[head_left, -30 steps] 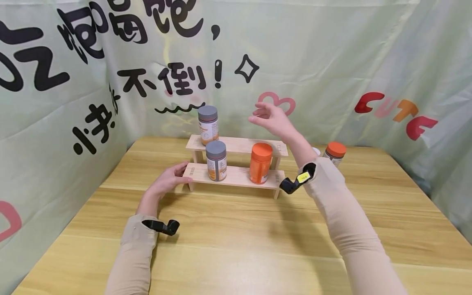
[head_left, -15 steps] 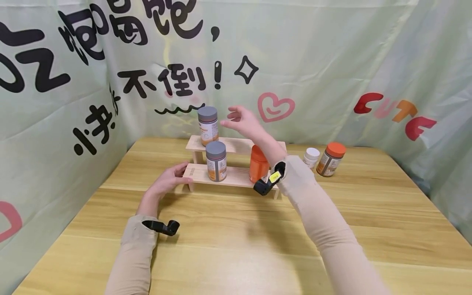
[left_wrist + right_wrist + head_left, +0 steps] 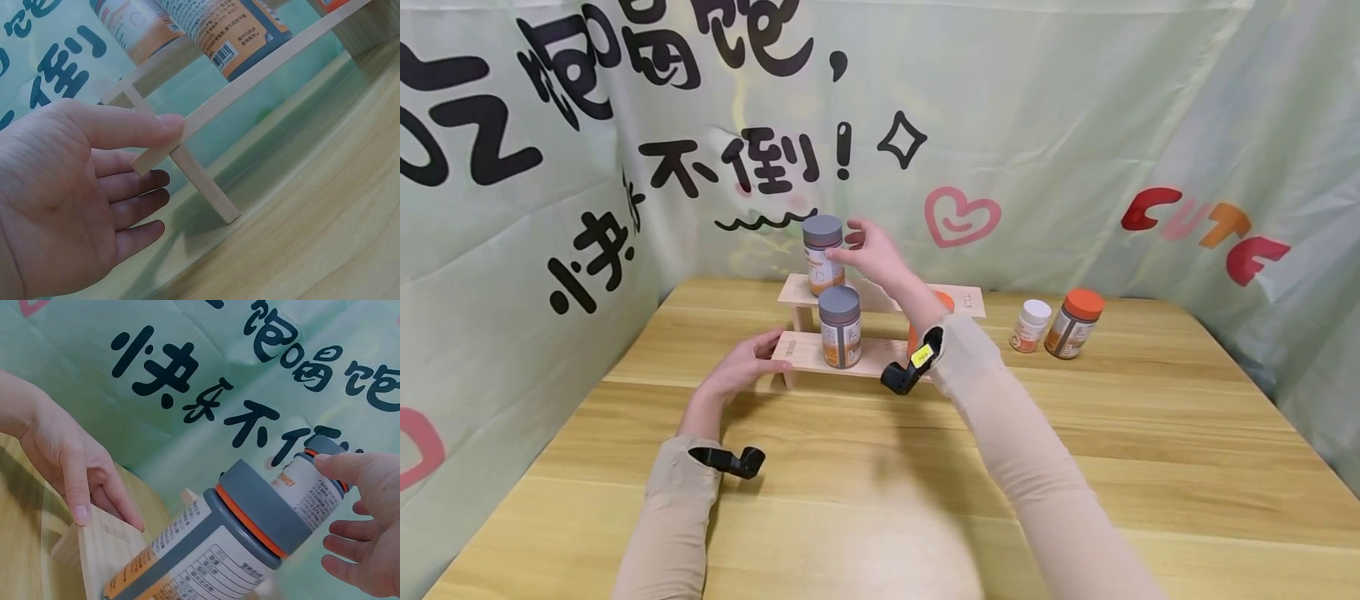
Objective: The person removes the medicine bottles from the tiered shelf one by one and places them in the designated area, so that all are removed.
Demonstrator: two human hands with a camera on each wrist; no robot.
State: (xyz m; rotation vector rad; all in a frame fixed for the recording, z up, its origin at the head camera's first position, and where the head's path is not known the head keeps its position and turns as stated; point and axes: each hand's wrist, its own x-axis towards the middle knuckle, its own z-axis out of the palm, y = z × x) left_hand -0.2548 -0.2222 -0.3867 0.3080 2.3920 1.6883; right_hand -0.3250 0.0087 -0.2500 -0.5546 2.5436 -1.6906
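Right hand: the right hand (image 3: 871, 250) reaches the grey-lidded orange-labelled jar on the upper tier (image 3: 823, 252); a fingertip touches its label near the lid, the fingers spread and not yet wrapped round it
Left hand: the left hand (image 3: 747, 364) rests with straight fingers against the left end of the two-tier pale wooden rack (image 3: 880, 357), thumb on the lower board's edge
Doing it well: I judge the fingers should close round the jar's body below the lid, thumb opposite them; lift straight up so the grey-lidded jar on the lower tier (image 3: 839, 327) is not knocked; keep the rack braced
Jar's place: upright, left end of the upper tier, rack standing on the light wooden desk (image 3: 865, 500)
Grey-lidded jars: two
Orange-lidded jars: two; one orange jar on the rack (image 3: 942, 298) behind the forearm, one brown jar on the desk (image 3: 1075, 322)
White bottles: one small white-capped bottle (image 3: 1030, 324) just beside that jar
Racks: one
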